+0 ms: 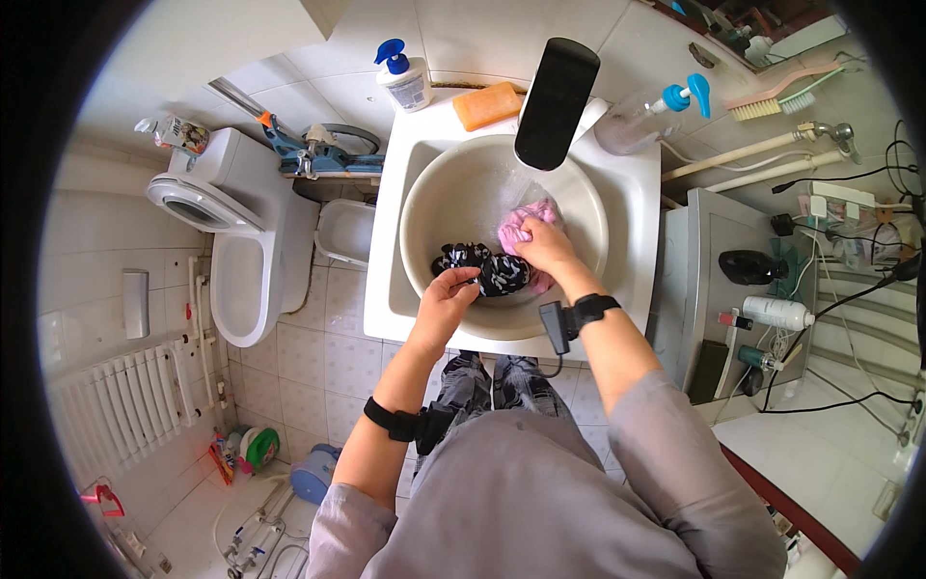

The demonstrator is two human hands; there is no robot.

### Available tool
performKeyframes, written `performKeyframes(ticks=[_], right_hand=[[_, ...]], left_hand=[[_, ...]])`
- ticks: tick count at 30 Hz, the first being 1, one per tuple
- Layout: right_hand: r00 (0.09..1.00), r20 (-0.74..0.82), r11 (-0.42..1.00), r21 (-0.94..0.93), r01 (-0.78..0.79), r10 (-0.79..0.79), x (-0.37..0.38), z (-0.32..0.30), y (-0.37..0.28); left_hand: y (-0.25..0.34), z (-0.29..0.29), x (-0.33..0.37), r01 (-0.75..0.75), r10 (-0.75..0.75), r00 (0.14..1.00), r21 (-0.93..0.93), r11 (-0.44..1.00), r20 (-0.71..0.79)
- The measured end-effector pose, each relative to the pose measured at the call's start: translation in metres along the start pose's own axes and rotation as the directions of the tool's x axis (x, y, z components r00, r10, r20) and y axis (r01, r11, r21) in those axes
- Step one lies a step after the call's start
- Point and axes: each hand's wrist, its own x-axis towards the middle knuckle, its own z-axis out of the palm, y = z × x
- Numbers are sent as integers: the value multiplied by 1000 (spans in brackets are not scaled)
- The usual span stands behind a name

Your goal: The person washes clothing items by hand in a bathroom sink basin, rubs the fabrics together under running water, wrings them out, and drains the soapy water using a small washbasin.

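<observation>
A round cream basin sits in the white sink, and water runs into it from beneath a dark, flat-topped tap. Inside lie a pink cloth and a black-and-white patterned cloth, bunched side by side. My right hand is closed on the pink cloth, below the stream. At the basin's near left, my left hand has its bent fingers and thumb closed at the patterned cloth's edge. Part of the pink cloth is hidden by my right hand.
Behind the basin stand an orange soap bar, a white pump bottle and a clear pump bottle. A toilet is at left. On the right, a grey cabinet carries bottles and cables.
</observation>
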Motion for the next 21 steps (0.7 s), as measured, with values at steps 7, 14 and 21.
performKeyframes(ticks=[7, 14, 21], right_hand=[[965, 20, 738, 648, 187, -261, -29, -51, 9], [1000, 26, -137, 990, -26, -3, -42, -110, -16], [998, 37, -289, 956, -50, -51, -31, -104, -26]], left_hand=[[-2, 6, 32, -345, 482, 875, 756, 557, 45], [-11, 28, 56, -40, 31, 999, 994, 100, 37], [-5, 42, 55, 1, 5, 1000, 856, 518, -5]])
